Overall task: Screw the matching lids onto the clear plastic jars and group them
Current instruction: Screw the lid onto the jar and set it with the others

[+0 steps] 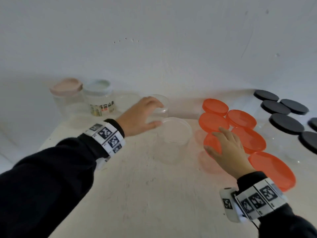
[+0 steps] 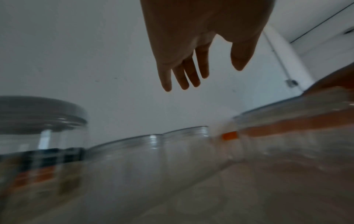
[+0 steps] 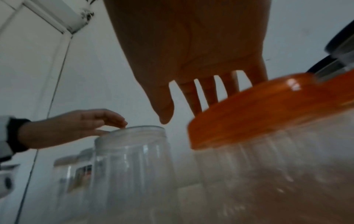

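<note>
Two lidless clear jars stand mid-table, a near one (image 1: 175, 134) and one behind it (image 1: 163, 103). My left hand (image 1: 157, 114) hovers over the rear jar with fingers loosely spread, thumb by the near jar's rim, holding nothing. The left wrist view shows that hand (image 2: 208, 74) with straight fingers above the jar rims (image 2: 153, 142). My right hand (image 1: 217, 140) lies spread over an orange lid (image 1: 210, 143) that sits on a clear jar. In the right wrist view its fingers (image 3: 201, 98) reach past the orange lid (image 3: 249, 115); the left hand (image 3: 76, 127) is at the open jar (image 3: 132, 151).
Several orange-lidded jars (image 1: 240, 117) cluster right of centre, with several black-lidded jars (image 1: 286, 122) at the far right. A pink-lidded jar (image 1: 66, 86) and a pale-lidded labelled jar (image 1: 98, 88) stand at the back left. The white table (image 1: 137, 186) meets a wall behind.
</note>
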Motion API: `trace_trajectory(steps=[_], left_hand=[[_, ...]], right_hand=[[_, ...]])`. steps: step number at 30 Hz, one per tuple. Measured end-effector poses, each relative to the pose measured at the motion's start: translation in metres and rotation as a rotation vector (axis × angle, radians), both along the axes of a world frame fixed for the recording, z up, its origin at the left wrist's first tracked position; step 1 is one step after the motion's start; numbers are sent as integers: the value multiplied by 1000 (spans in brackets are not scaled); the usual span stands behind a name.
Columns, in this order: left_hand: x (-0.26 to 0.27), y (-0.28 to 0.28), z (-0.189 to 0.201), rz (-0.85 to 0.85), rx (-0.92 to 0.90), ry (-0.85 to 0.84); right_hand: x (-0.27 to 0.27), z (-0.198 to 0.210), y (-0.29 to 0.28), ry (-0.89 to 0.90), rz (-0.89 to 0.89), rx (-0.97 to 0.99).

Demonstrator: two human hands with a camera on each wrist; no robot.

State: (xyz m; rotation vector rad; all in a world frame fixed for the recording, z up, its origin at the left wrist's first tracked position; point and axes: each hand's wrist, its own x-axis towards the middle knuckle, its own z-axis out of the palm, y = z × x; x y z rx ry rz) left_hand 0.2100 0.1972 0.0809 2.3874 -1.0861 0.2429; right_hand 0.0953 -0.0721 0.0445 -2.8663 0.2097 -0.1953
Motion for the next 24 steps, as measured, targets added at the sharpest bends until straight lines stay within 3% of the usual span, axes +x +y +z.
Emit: trace_trajectory(steps=[3, 7, 13, 24], left_hand=[[-13, -29, -13, -87, 175, 103], [-12, -50, -21, -61, 418, 164], [-9, -57, -25, -16, 340, 219], [-18, -12, -30, 207, 220, 320]], right_hand=[[-4, -6, -8, 150, -1, -88], [-5, -9, -11, 159, 112, -167], [-4, -19, -4, 134, 383, -270], [42, -18, 24, 81, 396, -289]])
